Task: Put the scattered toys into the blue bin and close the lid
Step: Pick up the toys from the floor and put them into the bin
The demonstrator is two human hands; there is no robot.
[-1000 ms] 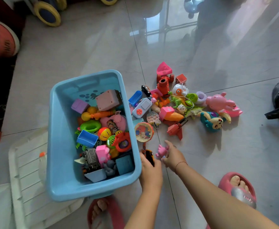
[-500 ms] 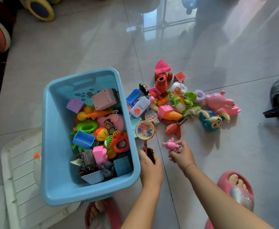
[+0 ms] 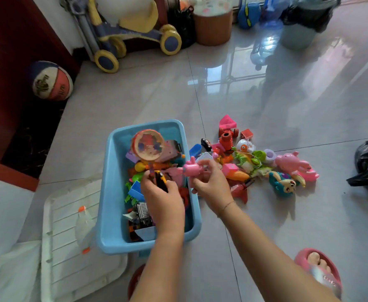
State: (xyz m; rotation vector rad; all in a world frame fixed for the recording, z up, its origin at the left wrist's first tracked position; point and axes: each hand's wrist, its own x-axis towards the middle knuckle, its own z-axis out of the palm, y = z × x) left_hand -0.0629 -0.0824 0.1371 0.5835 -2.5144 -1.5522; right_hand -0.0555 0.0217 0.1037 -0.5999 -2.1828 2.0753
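Apparently over blue bin (image 3: 110, 182) edge, right hand (image 3: 211, 186) pinches pig (image 3: 191, 168).

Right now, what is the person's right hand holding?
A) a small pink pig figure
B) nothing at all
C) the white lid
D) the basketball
A: the right hand pinches a small pink pig figure by the edge of the blue bin, while the left hand grips a round-headed toy.
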